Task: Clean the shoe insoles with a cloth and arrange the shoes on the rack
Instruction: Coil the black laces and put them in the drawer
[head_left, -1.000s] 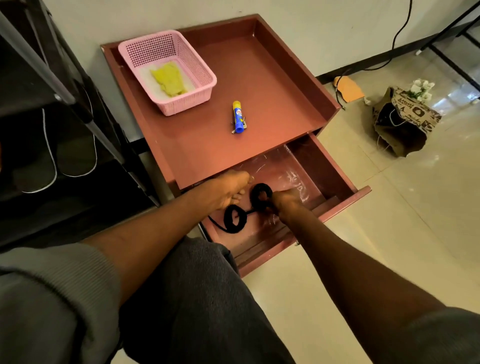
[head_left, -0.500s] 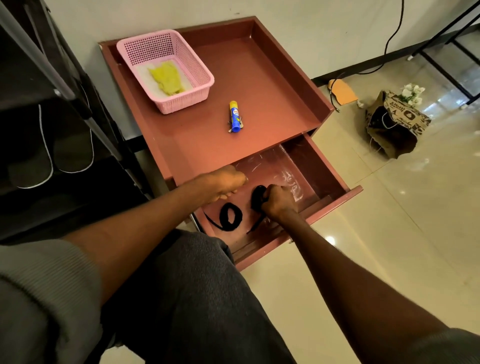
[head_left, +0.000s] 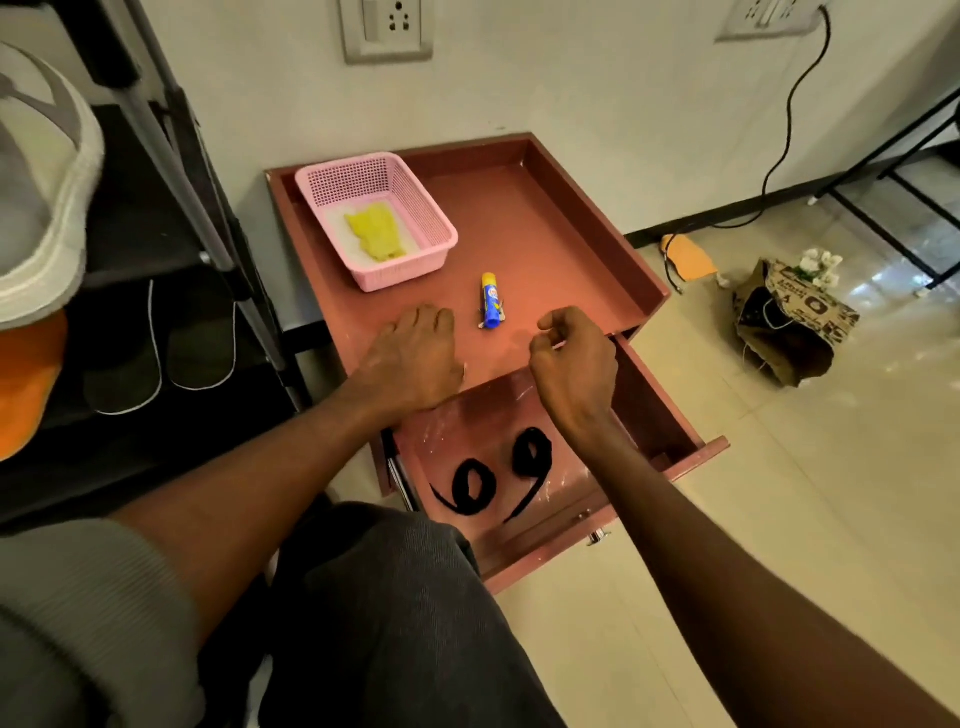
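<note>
Head view, taking the reddish desk (head_left: 524, 234) as the landmark. The left hand (head_left: 410, 358) rests flat on the desk's front edge, fingers straight and together, holding nothing. The right hand (head_left: 571, 364) hovers above that same front edge, over the back of the open drawer (head_left: 660, 415); its fingers are loosely curled with nothing between them. In the drawer, which juts out from the desk's front, lie two coiled black laces (head_left: 498, 473), side by side and just apart, touched by neither hand.

At the desk's back left corner stands a pink basket (head_left: 415, 208) with the yellow cloth (head_left: 376, 236) lying crumpled inside. A blue glue stick (head_left: 491, 301) lies near the middle of the desk, between the two hands and a little beyond them. Left of the desk stands the dark shoe rack (head_left: 156, 208), with a pair of dark insoles (head_left: 161, 348) lying flat on a lower shelf and a grey-white shoe (head_left: 41, 182) on a higher one.

Judging from this, the laces are stowed and the insole cleaning has not yet begun. The next move probably calls for reaching to the basket at the desk's back for the cloth, and then to the rack for an insole; the drawer may want closing first.
</note>
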